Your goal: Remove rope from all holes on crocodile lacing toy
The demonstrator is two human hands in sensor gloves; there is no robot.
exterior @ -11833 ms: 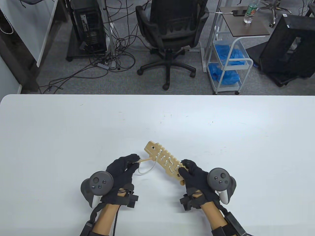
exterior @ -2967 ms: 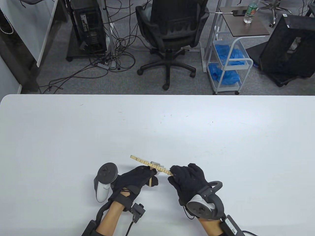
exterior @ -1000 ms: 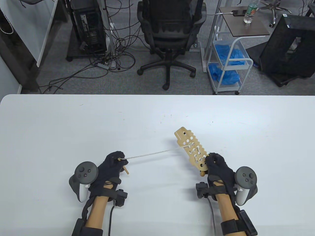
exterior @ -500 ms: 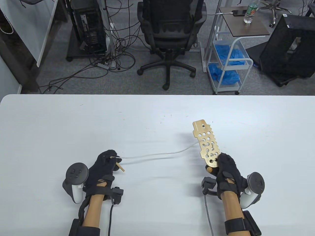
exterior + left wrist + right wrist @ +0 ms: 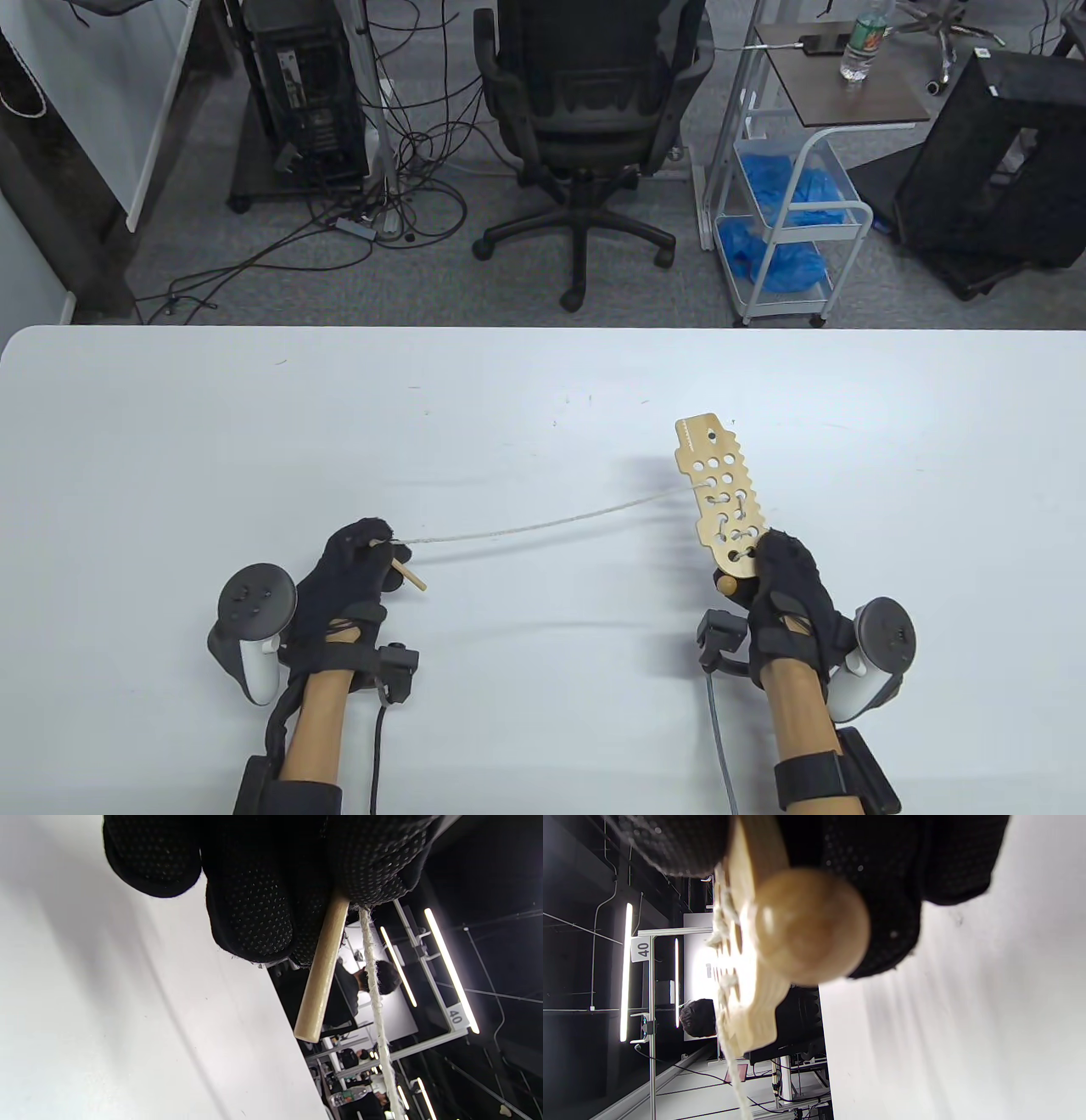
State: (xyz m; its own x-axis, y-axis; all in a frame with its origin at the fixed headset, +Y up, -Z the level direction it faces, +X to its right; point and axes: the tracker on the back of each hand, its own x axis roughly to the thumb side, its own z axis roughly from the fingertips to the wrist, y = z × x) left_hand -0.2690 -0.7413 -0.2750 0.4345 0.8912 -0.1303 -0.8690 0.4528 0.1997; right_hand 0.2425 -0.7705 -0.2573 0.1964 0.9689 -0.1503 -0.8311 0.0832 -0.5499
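Note:
The wooden crocodile lacing toy (image 5: 721, 492) stands off the table at the right, its head end pointing away from me. My right hand (image 5: 785, 577) grips its near end, where a wooden ball (image 5: 810, 927) hangs. White rope (image 5: 543, 522) still laces the lower holes and runs taut leftward from a middle hole. My left hand (image 5: 365, 564) pinches the rope's end and its wooden needle (image 5: 320, 971), which sticks out below the fingers (image 5: 254, 908). In the right wrist view the toy (image 5: 742, 984) appears edge-on with rope loops along it.
The white table (image 5: 254, 441) spreads wide around both hands. Beyond its far edge stand an office chair (image 5: 585, 110), a white cart (image 5: 797, 212) with blue gloves, and a computer tower (image 5: 305, 85) amid floor cables.
Since a second ago my right hand swung the toy right and turned it more upright. My left hand drew the needle further left, and the rope went from sagging to taut.

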